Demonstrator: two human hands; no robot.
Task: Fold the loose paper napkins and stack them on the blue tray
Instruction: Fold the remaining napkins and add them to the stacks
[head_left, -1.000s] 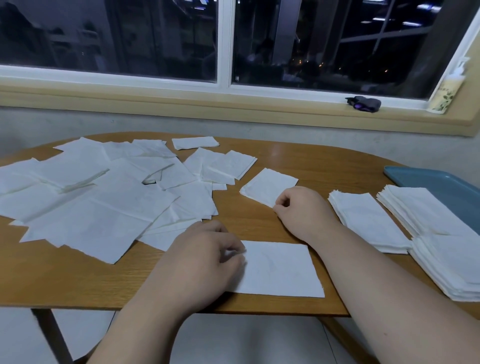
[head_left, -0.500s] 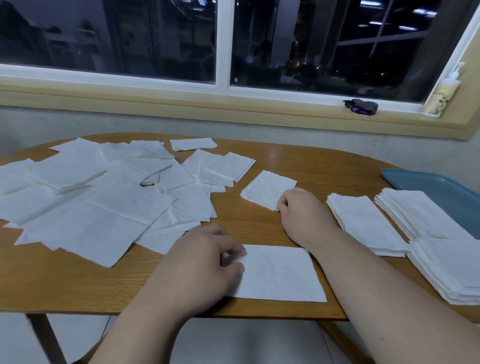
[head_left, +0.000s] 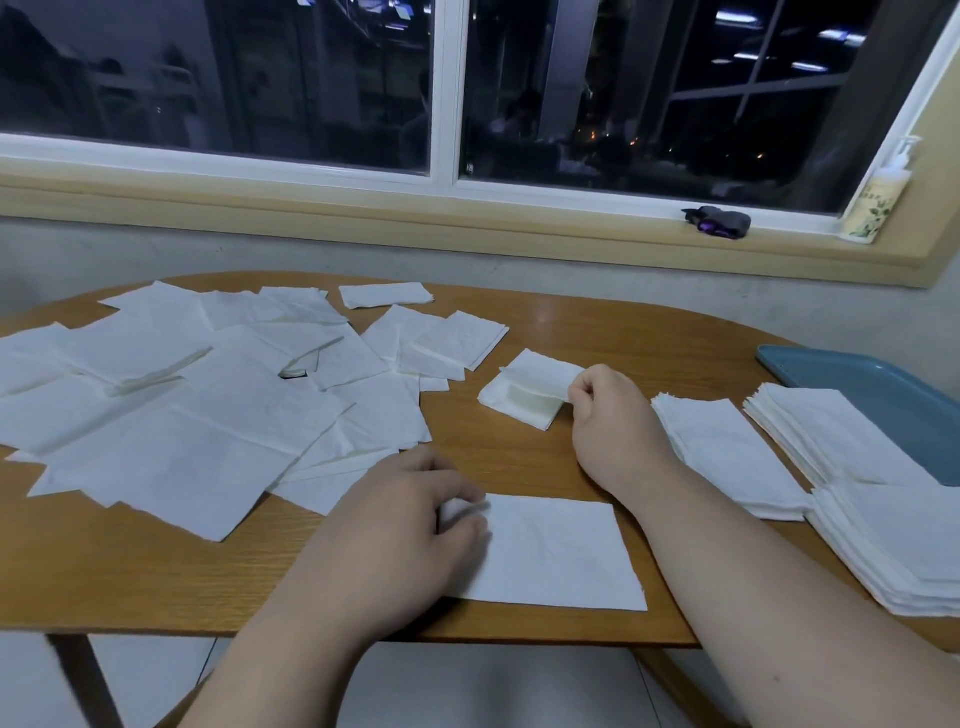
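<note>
A person's two bare forearms reach forward over an oval wooden table (head_left: 597, 332) that stands under a dark night window.

The left hand (head_left: 410, 525) lies knuckles-up near the table's front edge. Its fingers are curled, and thumb and forefinger pinch the left end of a flat white rectangular paper napkin (head_left: 556, 551) that lies along that edge.

The right hand (head_left: 608, 415) is farther out, near the table's middle, with the wrist low on the wood. Its fingers are bent into a loose fist, and the fingertips pinch the top layer of a small white folded paper napkin (head_left: 524, 400). That layer is lifted and curls over toward the hand, while the layer beneath lies flat.

A wide scatter of loose white paper napkins (head_left: 208, 405) overlaps across the table's left half. Just right of the right forearm sits a low stack of folded white napkins (head_left: 727, 457) on the bare wood. Beyond it, a taller stack of folded napkins (head_left: 841, 441) covers the near part of a blue rectangular tray (head_left: 872, 389) at the table's right end. Another thick stack (head_left: 904, 551) lies nearer the camera; whether it sits on the tray cannot be told.

On the windowsill rest a small dark object (head_left: 719, 221) and a pale pump bottle (head_left: 878, 202).
</note>
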